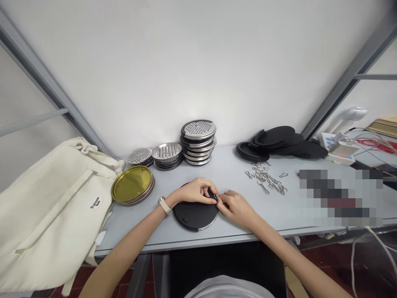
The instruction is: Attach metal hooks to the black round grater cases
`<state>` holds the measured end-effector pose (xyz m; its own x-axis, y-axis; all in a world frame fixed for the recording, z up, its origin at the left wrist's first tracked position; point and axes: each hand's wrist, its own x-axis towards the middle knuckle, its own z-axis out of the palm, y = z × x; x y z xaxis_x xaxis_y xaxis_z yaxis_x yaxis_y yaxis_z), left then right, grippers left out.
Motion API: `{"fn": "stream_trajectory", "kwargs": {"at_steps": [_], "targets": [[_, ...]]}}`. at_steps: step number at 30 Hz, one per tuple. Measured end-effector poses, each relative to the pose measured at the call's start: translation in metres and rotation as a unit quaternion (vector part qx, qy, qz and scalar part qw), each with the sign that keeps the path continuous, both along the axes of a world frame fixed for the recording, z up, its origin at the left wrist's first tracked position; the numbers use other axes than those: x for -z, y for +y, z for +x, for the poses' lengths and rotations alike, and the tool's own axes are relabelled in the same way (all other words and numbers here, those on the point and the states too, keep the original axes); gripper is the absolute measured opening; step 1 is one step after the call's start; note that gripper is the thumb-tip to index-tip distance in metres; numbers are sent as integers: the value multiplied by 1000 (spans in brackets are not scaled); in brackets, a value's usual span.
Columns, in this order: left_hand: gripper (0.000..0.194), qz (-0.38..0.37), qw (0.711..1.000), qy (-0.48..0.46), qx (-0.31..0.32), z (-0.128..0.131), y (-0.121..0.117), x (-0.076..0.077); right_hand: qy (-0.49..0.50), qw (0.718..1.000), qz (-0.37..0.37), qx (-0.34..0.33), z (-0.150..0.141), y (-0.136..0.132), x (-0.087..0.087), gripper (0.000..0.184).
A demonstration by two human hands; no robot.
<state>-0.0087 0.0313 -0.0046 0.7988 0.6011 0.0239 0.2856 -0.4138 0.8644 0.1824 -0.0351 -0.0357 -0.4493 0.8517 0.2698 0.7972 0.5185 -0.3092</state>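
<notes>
A round black disc (194, 215) with a silver strip along part of its rim lies at the table's front. My left hand (198, 191), with a light-banded watch on the wrist, is over the disc's far side, its thumb and fingers closed on the disc's edge. From the right, my right hand (237, 209) meets it at that edge, with thumb and forefinger pinched together. A small shiny metal clip shows between the fingertips; most of it is hidden. Loose metal snap clips (268, 180) lie in a scattered pile beyond my right hand.
Grater discs stand in a tall stack (198, 142) and two lower stacks (167, 156) by the wall. Gold round plates (132, 184) are piled beside a cream bag (56, 215) at left. Black discs (279, 142) lie heaped at back right, near a power strip (338, 155). A pixelated patch covers the right.
</notes>
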Motion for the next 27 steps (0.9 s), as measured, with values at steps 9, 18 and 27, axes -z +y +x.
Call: {"fn": "stream_trajectory", "kwargs": {"at_steps": [9,18,27], "targets": [[28,-11,1000,-10,11,0,-1,-2,5,1000,5,-4,1,-1,-1,36],[27,-19,1000,-17,14,-1,0,-3,-3,1000,15,-3,0,-1,-2,35],[28,-13,1000,-9,13,0,-1,-4,-11,1000,28,6,0,-1,0,35]]}}
